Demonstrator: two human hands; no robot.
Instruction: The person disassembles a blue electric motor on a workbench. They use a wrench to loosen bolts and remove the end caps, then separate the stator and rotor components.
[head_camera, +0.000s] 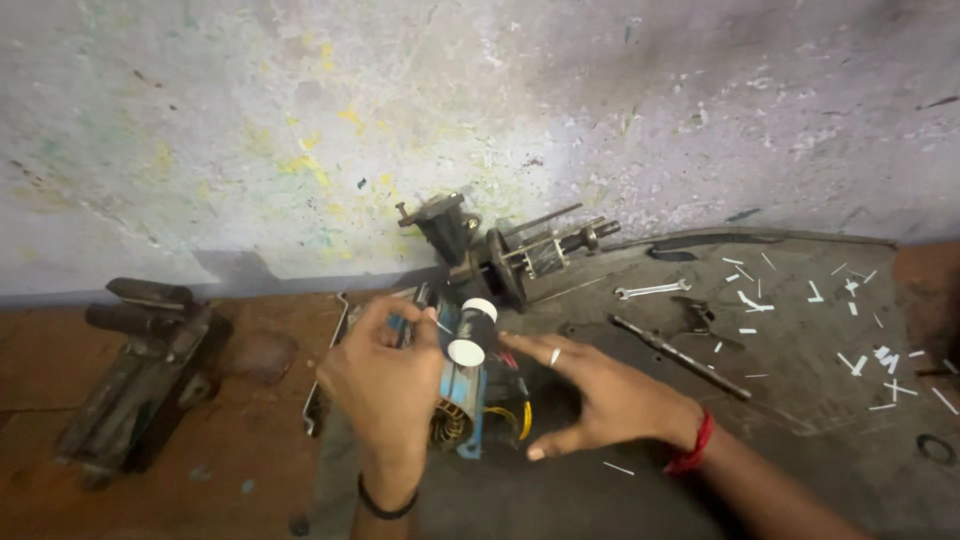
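At lower centre, the left hand pinches a thin sliver over the blue motor stator, while the right hand rests beside it with fingers spread wide, empty. A black-and-white roll sits on the stator. Farther back on the counter lie a wrench and, at left, a bench vise.

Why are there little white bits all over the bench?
White strips lie scattered over the bench's right side, loose and pointing every way, like offcuts. Nothing else stands out; both hands work at the blue motor.
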